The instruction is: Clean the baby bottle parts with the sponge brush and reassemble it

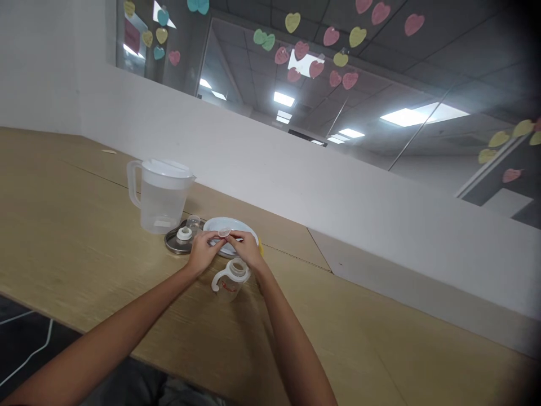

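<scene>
A small translucent round piece [224, 232] is pinched between my left hand [204, 248] and my right hand [246, 247]. Both hands hold it by the fingertips, above a white plate [211, 224]. Just below my hands a clear baby bottle [229, 288] stands upright on the table, its neck uncovered and a white curved handle at its side. Left of my left hand is a round metal tray [171, 245]. On it sit a white bottle collar [184, 233] and a clear cap [193, 222].
A lidded translucent pitcher [164, 197] stands behind the tray. Something yellow [261, 248] shows at the plate's right edge. The wooden table [84, 225] runs along a white wall [262, 163] with windows above. A flat light-coloured piece [109, 151] lies far left.
</scene>
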Motion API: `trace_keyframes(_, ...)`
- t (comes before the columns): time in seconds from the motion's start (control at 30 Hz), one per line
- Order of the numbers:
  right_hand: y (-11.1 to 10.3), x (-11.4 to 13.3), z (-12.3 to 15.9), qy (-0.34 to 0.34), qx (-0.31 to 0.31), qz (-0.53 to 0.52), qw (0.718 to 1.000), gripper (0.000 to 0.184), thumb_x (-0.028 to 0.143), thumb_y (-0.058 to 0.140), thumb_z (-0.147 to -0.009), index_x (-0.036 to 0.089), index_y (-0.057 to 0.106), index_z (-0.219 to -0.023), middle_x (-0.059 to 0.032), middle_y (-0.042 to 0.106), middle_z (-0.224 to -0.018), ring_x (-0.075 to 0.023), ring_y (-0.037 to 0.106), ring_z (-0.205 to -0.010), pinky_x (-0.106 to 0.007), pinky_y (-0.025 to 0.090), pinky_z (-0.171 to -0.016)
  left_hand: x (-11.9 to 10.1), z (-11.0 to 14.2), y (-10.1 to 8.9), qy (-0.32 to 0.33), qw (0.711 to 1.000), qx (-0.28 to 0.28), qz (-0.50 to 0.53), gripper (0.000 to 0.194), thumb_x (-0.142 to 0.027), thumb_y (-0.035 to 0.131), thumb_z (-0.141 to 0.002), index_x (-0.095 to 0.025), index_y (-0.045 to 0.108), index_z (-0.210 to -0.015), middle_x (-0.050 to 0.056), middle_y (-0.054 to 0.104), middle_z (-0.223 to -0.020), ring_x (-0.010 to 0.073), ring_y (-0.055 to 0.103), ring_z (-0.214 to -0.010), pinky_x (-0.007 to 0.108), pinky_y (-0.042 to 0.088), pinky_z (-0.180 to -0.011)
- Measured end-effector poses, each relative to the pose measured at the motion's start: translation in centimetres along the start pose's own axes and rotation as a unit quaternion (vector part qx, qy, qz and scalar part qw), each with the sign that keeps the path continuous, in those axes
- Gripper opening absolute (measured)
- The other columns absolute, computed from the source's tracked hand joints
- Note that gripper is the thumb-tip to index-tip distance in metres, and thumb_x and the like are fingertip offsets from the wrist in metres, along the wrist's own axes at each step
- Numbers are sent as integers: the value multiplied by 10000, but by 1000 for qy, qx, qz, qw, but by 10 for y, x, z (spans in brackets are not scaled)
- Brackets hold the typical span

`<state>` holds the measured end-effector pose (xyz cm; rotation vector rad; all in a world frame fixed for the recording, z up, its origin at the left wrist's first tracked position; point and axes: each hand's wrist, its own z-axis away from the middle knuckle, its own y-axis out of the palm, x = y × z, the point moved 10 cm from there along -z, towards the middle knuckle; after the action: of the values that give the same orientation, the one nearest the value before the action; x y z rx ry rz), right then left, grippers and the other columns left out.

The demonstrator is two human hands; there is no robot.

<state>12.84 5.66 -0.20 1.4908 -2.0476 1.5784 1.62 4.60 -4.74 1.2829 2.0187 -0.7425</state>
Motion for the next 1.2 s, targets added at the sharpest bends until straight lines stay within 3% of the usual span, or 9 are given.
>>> trace_keyframes(0.07, -4, -7, -1, 18, -15, -27, 999, 233, 277, 504, -814, 187, 706, -888, -32, 704, -907, -151, 625, -866, -261, 468, -787, -2, 1, 1, 5, 1000, 6, -23, 263, -391, 571, -767, -193, 689, -894, 57, 690, -924, 197, 598, -888, 348, 458, -831)
trace_keyframes(0.27, -20, -41, -1, 78, -49, 17, 996, 235, 226, 492, -802, 138, 692, -889, -59, 696, -861, -145, 612, -794, -256, 452, -767, -10, 1, -2, 32, 995, 16, -89, 264, -354, 471, -839, -217, 683, -916, 34, 689, -938, 198, 564, -939, 359, 391, -887)
trace_keyframes(0.4, -12, -62, 3, 103, -21, 33, 994, 141, 130, 576, -702, 162, 706, -746, -44, 703, -799, -153, 607, -762, -265, 444, -770, -6, -2, -12, 23, 987, -15, -155, 280, -337, 427, -861, -216, 674, -909, 33, 686, -964, 214, 556, -949, 373, 357, -885)
trace_keyframes(0.57, -3, -75, -1, 116, -10, -3, 993, 118, 85, 595, -649, 139, 683, -707, -46, 690, -720, -152, 603, -677, -271, 470, -699, -15, 2, -2, 61, 966, 30, -249, 292, -336, 399, -878, -218, 665, -884, 37, 687, -948, 230, 543, -941, 387, 319, -857)
trace_keyframes(0.7, -18, -62, -8, 105, -82, -53, 990, 153, 121, 498, -735, 136, 618, -830, -57, 666, -848, -128, 602, -759, -262, 480, -735, -31, 5, 2, 122, 951, 41, -280, 310, -299, 354, -898, -215, 652, -881, 33, 679, -960, 207, 540, -941, 387, 280, -896)
trace_keyframes(0.8, -39, -43, -9, 108, -126, -94, 982, 204, 171, 428, -787, 148, 540, -957, -65, 634, -933, -108, 606, -750, -246, 501, -675, -26, -2, -15, 93, 951, 1, -294, 305, -294, 347, -899, -217, 640, -933, 30, 669, -995, 204, 536, -954, 377, 291, -872)
trace_keyframes(0.87, -53, -24, -6, 105, -129, -127, 978, 190, 218, 462, -780, 157, 518, -951, -45, 629, -871, -102, 608, -698, -239, 510, -631, -16, -8, -29, 61, 946, -26, -318, 301, -286, 349, -893, -216, 634, -956, 37, 664, -1010, 214, 534, -956, 375, 303, -840)
trace_keyframes(1.0, -65, 23, 4, 66, -48, -237, 968, 194, 242, 587, -699, 155, 545, -866, -13, 617, -759, -106, 605, -635, -240, 508, -587, 7, -16, -45, 32, 916, -38, -399, 295, -257, 371, -865, -211, 625, -1009, 63, 643, -1052, 252, 521, -963, 399, 312, -825)
trace_keyframes(1.2, -47, 50, 22, 101, 99, -201, 969, 186, 231, 632, -685, 145, 570, -838, -27, 625, -766, -110, 610, -654, -220, 487, -557, 40, -19, -42, 2, 881, 26, -472, 309, -206, 403, -820, -163, 628, -1026, 122, 611, -1077, 279, 518, -993, 407, 360, -825)
